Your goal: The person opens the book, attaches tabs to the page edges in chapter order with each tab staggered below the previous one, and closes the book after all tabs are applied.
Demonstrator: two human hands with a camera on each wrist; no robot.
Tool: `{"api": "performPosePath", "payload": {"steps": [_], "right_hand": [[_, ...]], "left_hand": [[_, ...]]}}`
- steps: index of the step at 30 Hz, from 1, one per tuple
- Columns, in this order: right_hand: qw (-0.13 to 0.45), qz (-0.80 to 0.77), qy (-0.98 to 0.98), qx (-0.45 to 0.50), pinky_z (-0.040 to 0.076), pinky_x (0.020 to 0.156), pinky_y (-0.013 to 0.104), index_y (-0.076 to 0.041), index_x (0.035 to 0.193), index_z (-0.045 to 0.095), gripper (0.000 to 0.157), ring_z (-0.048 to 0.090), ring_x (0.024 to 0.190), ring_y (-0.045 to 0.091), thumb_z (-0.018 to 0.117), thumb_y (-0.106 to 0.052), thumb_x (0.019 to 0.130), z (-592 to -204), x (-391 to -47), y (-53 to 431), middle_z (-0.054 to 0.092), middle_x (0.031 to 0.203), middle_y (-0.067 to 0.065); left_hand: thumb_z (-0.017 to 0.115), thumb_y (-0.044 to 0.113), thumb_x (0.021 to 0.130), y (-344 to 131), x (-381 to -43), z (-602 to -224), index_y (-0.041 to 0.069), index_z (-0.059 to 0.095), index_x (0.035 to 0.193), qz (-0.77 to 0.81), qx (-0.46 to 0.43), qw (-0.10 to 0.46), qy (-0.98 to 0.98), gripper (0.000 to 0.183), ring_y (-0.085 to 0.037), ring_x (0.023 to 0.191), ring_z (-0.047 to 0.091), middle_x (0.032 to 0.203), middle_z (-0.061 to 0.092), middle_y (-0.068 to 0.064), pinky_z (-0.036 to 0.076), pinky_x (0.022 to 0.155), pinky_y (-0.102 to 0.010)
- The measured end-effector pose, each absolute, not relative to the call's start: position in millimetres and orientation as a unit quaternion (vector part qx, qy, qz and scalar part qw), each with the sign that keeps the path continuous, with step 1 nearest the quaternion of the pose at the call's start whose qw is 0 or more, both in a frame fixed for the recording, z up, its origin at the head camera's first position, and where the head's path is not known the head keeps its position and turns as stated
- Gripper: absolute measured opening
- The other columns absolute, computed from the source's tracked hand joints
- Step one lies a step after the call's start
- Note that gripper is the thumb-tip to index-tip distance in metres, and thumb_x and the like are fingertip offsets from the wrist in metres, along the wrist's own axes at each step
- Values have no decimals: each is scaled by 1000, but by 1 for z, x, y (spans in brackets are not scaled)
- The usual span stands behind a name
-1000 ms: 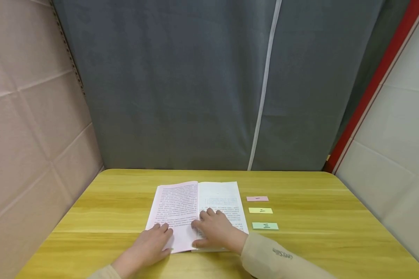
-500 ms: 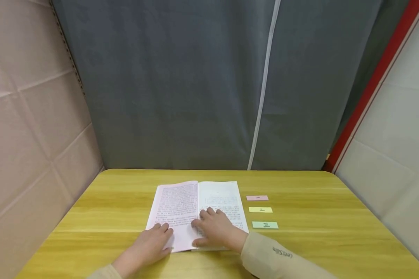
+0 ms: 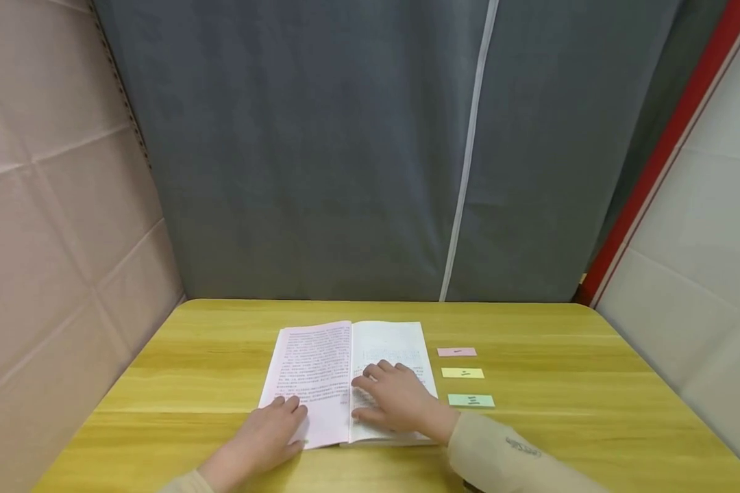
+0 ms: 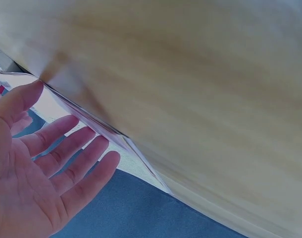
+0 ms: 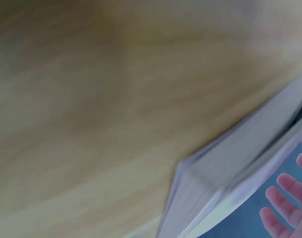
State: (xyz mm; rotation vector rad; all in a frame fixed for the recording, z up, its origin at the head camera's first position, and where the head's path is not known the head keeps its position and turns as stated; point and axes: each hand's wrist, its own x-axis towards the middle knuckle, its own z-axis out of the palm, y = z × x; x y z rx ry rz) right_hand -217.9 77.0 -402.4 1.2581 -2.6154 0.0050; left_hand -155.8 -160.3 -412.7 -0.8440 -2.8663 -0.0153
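An open book (image 3: 314,363) of printed text lies on the wooden table, its left page pinkish and its right page whiter. My left hand (image 3: 270,428) rests over the lower left corner of the left page. Its fingers (image 4: 74,168) are spread and fairly straight in the left wrist view, with the thumb at the book's lower edge. My right hand (image 3: 397,397) lies over the lower part of the right page, fingers loosely bent and pointing toward the fold. In the right wrist view, the thick page block (image 5: 220,171) shows below that hand's fingertips.
Right of the book lie three paper strips in a column: pink (image 3: 457,352), yellow (image 3: 462,373) and green (image 3: 471,400), each with dark strokes. A grey curtain (image 3: 321,157) hangs behind the table (image 3: 561,411), with pale cloth at both sides.
My right hand has shifted right, away from the fold and farther onto the right page. My left hand stays in place at the lower left corner.
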Motion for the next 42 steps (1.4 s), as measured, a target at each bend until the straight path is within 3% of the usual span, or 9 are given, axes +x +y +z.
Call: {"api": "performPosePath", "payload": {"steps": [14, 22, 31, 42], "right_hand": [[167, 38, -914, 367, 45, 62, 32, -18, 105, 60, 35, 50, 82, 15, 55, -43, 82, -398, -237, 120, 55, 97, -2], [209, 53, -917, 336, 46, 63, 36, -15, 100, 62, 32, 54, 85, 17, 60, -40, 80, -398, -244, 146, 57, 94, -2], [251, 94, -915, 302, 47, 60, 36, -9, 95, 64, 29, 56, 80, 20, 68, -30, 75, -402, -254, 178, 59, 90, 2], [246, 114, -927, 258, 47, 55, 37, -9, 95, 64, 27, 57, 81, 25, 66, -28, 77, -402, -262, 213, 59, 92, 5]], "left_hand": [[68, 30, 70, -160, -155, -412, 6, 56, 88, -7, -279, 68, -958, 33, -20, 69, 48, 81, 49, -3, 42, 50, -31], [69, 33, 69, -161, -158, -411, 6, 56, 87, 1, -284, 63, -957, 35, -19, 67, 48, 80, 48, -1, 40, 48, -31], [63, 31, 73, -146, -169, -389, 12, 55, 79, -17, -290, 74, -954, 22, -13, 58, 44, 68, 44, 7, 36, 45, -29], [61, 33, 78, -99, -191, -368, 10, 62, 97, -56, -318, 73, -944, 29, -15, 69, 55, 81, 56, 2, 41, 48, -29]]}}
